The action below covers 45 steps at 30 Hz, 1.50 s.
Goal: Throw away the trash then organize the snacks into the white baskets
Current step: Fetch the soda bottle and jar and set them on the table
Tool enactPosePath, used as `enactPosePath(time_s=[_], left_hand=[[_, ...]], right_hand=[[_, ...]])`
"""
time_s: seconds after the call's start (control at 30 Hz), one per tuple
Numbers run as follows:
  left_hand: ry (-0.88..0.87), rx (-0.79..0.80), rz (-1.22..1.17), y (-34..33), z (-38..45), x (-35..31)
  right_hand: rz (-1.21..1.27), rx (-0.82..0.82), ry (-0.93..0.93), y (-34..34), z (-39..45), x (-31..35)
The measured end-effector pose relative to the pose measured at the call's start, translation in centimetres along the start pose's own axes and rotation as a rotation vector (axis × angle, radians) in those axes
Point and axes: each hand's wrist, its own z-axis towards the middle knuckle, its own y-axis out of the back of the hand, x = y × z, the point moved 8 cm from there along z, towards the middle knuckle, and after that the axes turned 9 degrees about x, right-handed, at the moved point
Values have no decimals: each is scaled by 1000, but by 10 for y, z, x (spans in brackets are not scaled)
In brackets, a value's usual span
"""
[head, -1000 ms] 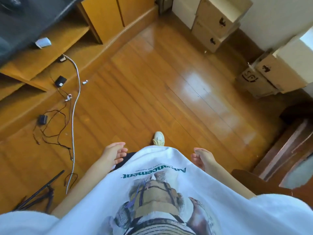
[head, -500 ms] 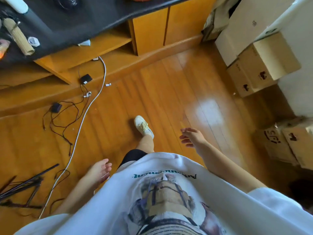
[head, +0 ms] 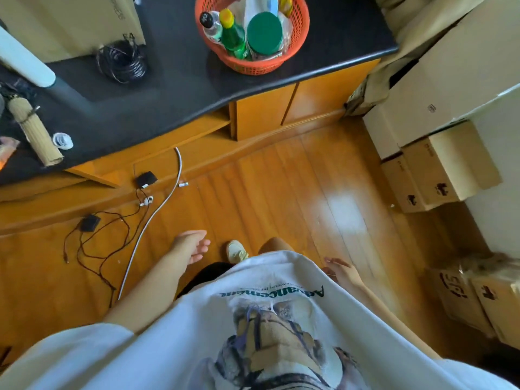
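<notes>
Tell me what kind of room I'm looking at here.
Probably a lived-in home room, perhaps a living room used for storage: a low orange wooden cabinet with a black top, stacked brown cardboard boxes along the wall, and an orange plastic basket of bottles.

Landmark: black countertop [head: 174, 88]. On it, an orange basket [head: 298, 38] of bottles sits near its right end; a cable coil [head: 122, 61] left of the basket; a rolled bamboo mat [head: 35, 133] and small tape roll [head: 63, 140] near its left front edge. Bare top between coil and basket, and in front of the basket. Below the countertop's front edge, wood floor [head: 281, 187] lies open in the middle. Black wires [head: 107, 237] and a white cable [head: 157, 209] clutter the floor below its left part. Cardboard boxes [head: 439, 170] stack right of the countertop, closing that side.
</notes>
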Motion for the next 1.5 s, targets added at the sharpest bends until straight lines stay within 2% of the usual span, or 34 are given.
enactPosePath(time_s=[0.13, 0.23, 0.57, 0.7, 0.8, 0.9, 0.97, 1.07, 1.17, 1.3, 1.37, 1.5], left_hand=[[-83, 92, 65, -33, 15, -70], [-70, 117, 97, -46, 27, -99], [43, -27, -79, -13, 71, -198], [52, -113, -199, 8, 87, -230], [-2, -137, -259, 9, 100, -269], [-106, -93, -294, -5, 110, -327], [-178, -8, -251, -21, 116, -368], [-293, 112, -168, -51, 123, -418], [-345, 128, -216, -70, 135, -444], [-465, 11, -135, -71, 151, -457], [-549, -69, -75, -69, 154, -459], [-617, -156, -112, -70, 156, -458]], right_hand=[[29, -31, -70, -2, 19, 30], [3, -42, -62, -6, 37, 70], [-82, 54, -30, -47, 106, 282], [-171, 119, 78, -77, 125, 373], [-352, 122, 201, -101, 138, 439], [-623, 42, 426, -119, 147, 499], [-826, 15, 570, -135, 149, 530], [-1049, 18, 729, -159, 148, 563], [-1190, 47, 785, -179, 155, 579], [-1266, 106, 746, -186, 178, 583], [-1270, 145, 777, -186, 185, 582], [-1226, 164, 888, -186, 188, 582]])
